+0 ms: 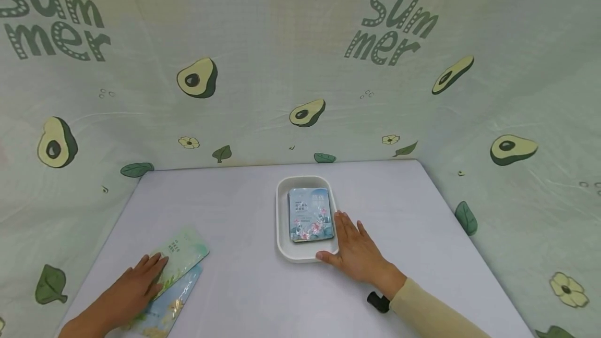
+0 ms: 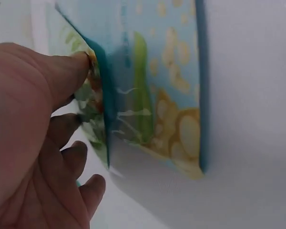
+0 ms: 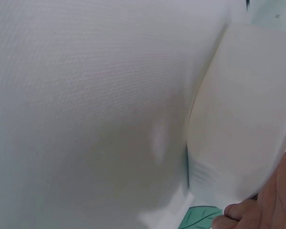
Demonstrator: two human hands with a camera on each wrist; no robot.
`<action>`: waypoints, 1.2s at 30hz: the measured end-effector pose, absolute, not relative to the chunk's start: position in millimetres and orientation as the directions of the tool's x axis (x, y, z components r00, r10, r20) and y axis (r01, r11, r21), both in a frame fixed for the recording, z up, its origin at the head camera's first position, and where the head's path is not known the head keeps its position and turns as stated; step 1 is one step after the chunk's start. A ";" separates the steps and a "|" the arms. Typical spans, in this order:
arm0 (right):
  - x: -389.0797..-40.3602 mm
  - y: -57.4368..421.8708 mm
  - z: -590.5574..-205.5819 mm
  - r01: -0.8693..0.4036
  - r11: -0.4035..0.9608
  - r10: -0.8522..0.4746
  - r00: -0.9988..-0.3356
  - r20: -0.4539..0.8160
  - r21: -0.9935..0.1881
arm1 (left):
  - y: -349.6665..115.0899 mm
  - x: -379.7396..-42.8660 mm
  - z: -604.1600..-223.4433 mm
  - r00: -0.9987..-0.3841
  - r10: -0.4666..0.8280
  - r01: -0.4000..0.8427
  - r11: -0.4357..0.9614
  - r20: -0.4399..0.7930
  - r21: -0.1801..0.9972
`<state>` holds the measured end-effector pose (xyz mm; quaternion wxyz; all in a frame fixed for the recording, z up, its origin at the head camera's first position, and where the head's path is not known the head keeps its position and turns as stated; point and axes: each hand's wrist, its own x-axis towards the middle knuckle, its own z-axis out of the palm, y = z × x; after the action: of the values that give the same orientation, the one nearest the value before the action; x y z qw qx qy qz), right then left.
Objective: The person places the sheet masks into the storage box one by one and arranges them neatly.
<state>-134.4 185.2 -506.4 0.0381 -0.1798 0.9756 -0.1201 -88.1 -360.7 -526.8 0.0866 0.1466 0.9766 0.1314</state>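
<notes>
My left hand (image 1: 133, 290) is at the lower left, pinching the near edge of a green sheet-mask packet (image 1: 184, 252) between thumb and fingers. The left wrist view shows that edge of the green packet (image 2: 96, 125) raised a little. Partly beneath it lies a light-blue sheet-mask packet (image 1: 175, 296) with a yellow print. A white tray (image 1: 282, 226) stands near the middle, holding a small pile of blue floral packets (image 1: 311, 215). At the tray's right side my right hand (image 1: 359, 254) touches the rim, fingers extended and thumb at the near corner.
The white tabletop (image 1: 244, 296) runs back to a hanging cloth (image 1: 253, 67) printed with avocados, leaves and lettering. That cloth also bounds the table's left and right sides. A small black piece (image 1: 378, 302) shows at the right wrist.
</notes>
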 end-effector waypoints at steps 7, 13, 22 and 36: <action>-134.8 186.5 -508.1 -0.339 0.908 -0.358 -0.933 -0.034 -0.247 | -340.1 -102.7 -529.2 -0.943 0.318 0.276 0.913 -0.101 0.302; -135.1 186.8 -508.3 -0.337 0.910 -0.356 -0.934 -0.038 -0.241 | -293.8 -128.1 -525.1 -0.934 0.343 0.305 0.911 -0.102 0.278; -134.3 187.6 -508.2 -0.331 0.915 -0.347 -0.937 -0.035 -0.230 | -209.2 -160.8 -524.2 -0.944 0.279 0.235 0.943 -0.174 0.236; -134.4 184.2 -507.8 -0.339 0.908 -0.359 -0.933 -0.036 -0.247 | -218.3 -216.0 -492.5 -0.919 0.356 0.341 0.933 -0.168 0.115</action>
<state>-134.4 184.2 -507.8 0.0404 -0.1788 0.9758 -0.1192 -216.0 -218.3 -492.5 0.0932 0.1780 0.9787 0.0418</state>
